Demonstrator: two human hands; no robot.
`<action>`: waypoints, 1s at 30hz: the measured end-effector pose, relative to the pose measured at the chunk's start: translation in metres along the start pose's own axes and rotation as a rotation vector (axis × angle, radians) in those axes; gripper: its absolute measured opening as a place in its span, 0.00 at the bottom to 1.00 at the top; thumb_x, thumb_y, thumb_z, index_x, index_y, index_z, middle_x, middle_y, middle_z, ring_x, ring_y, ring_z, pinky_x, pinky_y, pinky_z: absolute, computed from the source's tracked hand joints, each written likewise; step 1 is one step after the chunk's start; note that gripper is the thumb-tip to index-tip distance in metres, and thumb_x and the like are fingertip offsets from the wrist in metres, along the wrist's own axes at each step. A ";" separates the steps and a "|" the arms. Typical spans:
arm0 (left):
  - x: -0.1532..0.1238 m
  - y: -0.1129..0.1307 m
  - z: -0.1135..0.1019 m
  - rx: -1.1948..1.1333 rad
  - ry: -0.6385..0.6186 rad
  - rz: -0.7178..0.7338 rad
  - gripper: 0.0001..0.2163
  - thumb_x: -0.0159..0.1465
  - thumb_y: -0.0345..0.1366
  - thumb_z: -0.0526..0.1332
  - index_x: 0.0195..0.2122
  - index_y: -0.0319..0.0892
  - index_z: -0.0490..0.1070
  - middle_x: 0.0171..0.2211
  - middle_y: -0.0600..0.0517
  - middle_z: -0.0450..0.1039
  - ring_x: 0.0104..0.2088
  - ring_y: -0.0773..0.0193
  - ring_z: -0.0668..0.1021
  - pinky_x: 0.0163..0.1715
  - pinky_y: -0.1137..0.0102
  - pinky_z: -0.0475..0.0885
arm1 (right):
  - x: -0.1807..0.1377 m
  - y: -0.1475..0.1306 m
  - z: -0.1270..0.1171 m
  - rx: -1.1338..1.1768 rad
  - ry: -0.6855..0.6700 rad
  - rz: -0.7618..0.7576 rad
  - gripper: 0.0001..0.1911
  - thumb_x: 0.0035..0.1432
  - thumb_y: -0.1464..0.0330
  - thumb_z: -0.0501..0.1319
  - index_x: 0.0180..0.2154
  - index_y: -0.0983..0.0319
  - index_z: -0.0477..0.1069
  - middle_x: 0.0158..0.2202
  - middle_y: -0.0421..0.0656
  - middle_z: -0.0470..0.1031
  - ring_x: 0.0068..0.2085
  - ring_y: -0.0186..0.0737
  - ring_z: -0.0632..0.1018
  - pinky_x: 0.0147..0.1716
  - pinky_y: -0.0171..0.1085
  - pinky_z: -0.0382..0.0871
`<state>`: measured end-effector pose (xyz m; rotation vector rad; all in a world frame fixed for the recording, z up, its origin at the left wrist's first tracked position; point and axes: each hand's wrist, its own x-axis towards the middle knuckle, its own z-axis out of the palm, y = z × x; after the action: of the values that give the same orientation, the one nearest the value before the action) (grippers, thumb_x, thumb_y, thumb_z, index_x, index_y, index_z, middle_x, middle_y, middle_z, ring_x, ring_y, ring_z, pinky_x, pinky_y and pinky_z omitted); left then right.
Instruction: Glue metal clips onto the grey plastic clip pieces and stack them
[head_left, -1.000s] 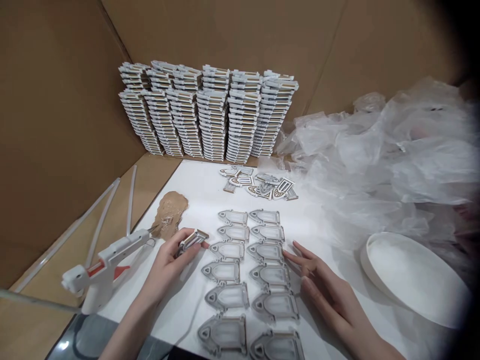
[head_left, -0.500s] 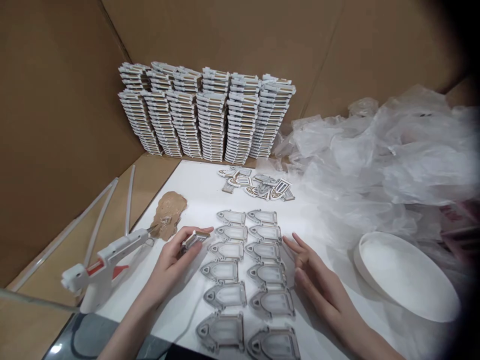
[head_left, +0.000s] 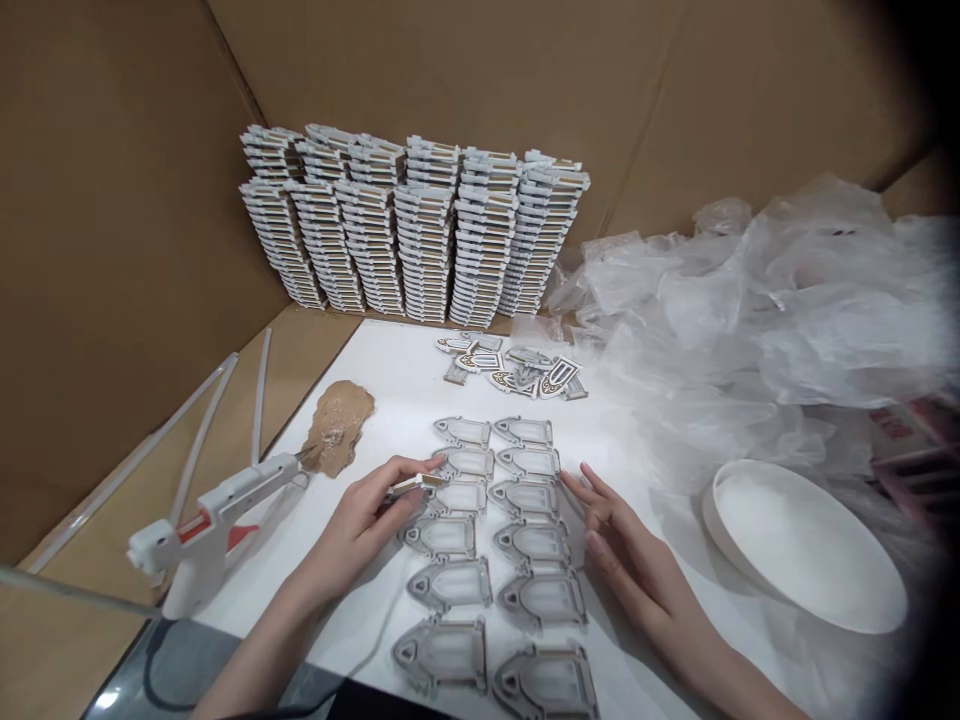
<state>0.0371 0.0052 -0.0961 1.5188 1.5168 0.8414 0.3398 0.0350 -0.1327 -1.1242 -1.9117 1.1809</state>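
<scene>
Two columns of grey, arch-shaped frame pieces [head_left: 448,582] lie flat on the white board. My left hand [head_left: 379,510] pinches a small arched piece with a gilded edge [head_left: 415,485] between thumb and fingers, just over the left column. Its index fingertip reaches the second piece from the top. On the other side, my right hand [head_left: 626,550] rests beside the right column with its fingers stretched apart and nothing in them. Those fingertips are by the ends of the upper right pieces [head_left: 527,497].
Tall stacks of arched pieces [head_left: 424,250] stand against the cardboard wall. A loose pile [head_left: 517,365] lies before them. At left are a glue gun [head_left: 214,530], a brown glue-smeared patch [head_left: 339,425] and clear sticks [head_left: 135,465]. Plastic bags [head_left: 750,310] and a white bowl [head_left: 716,530] fill the right.
My left hand has moved right with its piece, from beside the left column to over it, and the piece has tilted edge-on. My right hand has shifted slightly left.
</scene>
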 end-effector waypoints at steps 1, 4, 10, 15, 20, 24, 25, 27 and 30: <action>0.001 0.001 0.000 0.007 0.001 0.002 0.09 0.68 0.41 0.55 0.46 0.48 0.69 0.60 0.48 0.68 0.60 0.53 0.69 0.53 0.66 0.64 | 0.000 0.000 0.000 0.002 -0.001 -0.001 0.10 0.66 0.61 0.50 0.35 0.58 0.63 0.64 0.48 0.61 0.69 0.47 0.48 0.63 0.55 0.55; 0.002 0.001 -0.001 0.011 0.004 0.015 0.09 0.68 0.40 0.55 0.47 0.48 0.69 0.60 0.48 0.68 0.60 0.54 0.68 0.54 0.65 0.63 | -0.001 0.002 0.000 0.008 -0.007 -0.005 0.09 0.66 0.61 0.50 0.36 0.58 0.63 0.64 0.48 0.62 0.69 0.48 0.48 0.63 0.55 0.54; -0.003 -0.004 -0.002 -0.020 0.007 0.051 0.09 0.68 0.39 0.55 0.48 0.46 0.69 0.58 0.47 0.69 0.59 0.54 0.70 0.51 0.67 0.64 | -0.002 0.006 0.000 0.028 -0.006 0.000 0.08 0.66 0.61 0.50 0.37 0.57 0.63 0.65 0.46 0.60 0.69 0.47 0.46 0.63 0.56 0.53; -0.007 -0.005 -0.005 -0.109 0.010 0.040 0.08 0.67 0.38 0.57 0.45 0.44 0.71 0.46 0.47 0.77 0.47 0.56 0.77 0.43 0.68 0.67 | -0.003 0.006 0.001 0.026 -0.003 -0.010 0.08 0.66 0.61 0.50 0.36 0.56 0.62 0.65 0.46 0.60 0.69 0.48 0.46 0.63 0.56 0.54; -0.013 -0.003 -0.008 -0.486 -0.135 0.010 0.04 0.65 0.35 0.60 0.39 0.42 0.68 0.39 0.46 0.80 0.36 0.62 0.77 0.37 0.70 0.67 | -0.001 0.008 0.001 0.028 0.015 -0.036 0.07 0.66 0.62 0.51 0.36 0.57 0.62 0.64 0.47 0.61 0.69 0.50 0.48 0.62 0.55 0.55; -0.032 0.005 -0.009 -0.693 -0.521 -0.119 0.06 0.65 0.35 0.59 0.41 0.42 0.65 0.44 0.42 0.79 0.34 0.62 0.79 0.36 0.68 0.69 | -0.002 0.011 0.001 0.037 0.030 -0.065 0.07 0.66 0.62 0.50 0.37 0.56 0.61 0.62 0.48 0.63 0.69 0.50 0.49 0.62 0.55 0.53; -0.038 0.008 -0.009 -0.692 -0.604 -0.159 0.05 0.66 0.35 0.59 0.41 0.42 0.64 0.45 0.41 0.79 0.35 0.61 0.80 0.36 0.67 0.70 | -0.002 0.011 0.001 0.038 0.035 -0.070 0.07 0.66 0.62 0.50 0.36 0.56 0.61 0.62 0.48 0.64 0.69 0.49 0.49 0.62 0.56 0.52; -0.049 0.014 -0.008 -0.651 -0.730 -0.225 0.06 0.66 0.36 0.58 0.42 0.42 0.64 0.47 0.40 0.78 0.38 0.58 0.81 0.38 0.66 0.71 | -0.003 0.012 0.002 0.038 0.041 -0.079 0.08 0.66 0.61 0.50 0.35 0.56 0.60 0.62 0.47 0.64 0.69 0.49 0.48 0.62 0.56 0.52; -0.061 0.020 -0.004 -0.533 -0.822 -0.265 0.08 0.66 0.39 0.59 0.42 0.41 0.68 0.49 0.40 0.77 0.42 0.56 0.81 0.40 0.65 0.71 | -0.004 0.013 0.002 0.037 0.057 -0.086 0.09 0.66 0.59 0.50 0.34 0.56 0.59 0.62 0.47 0.65 0.69 0.47 0.48 0.63 0.56 0.49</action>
<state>0.0391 -0.0541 -0.0709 1.0296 0.7691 0.3367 0.3443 0.0335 -0.1456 -1.0346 -1.8680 1.1211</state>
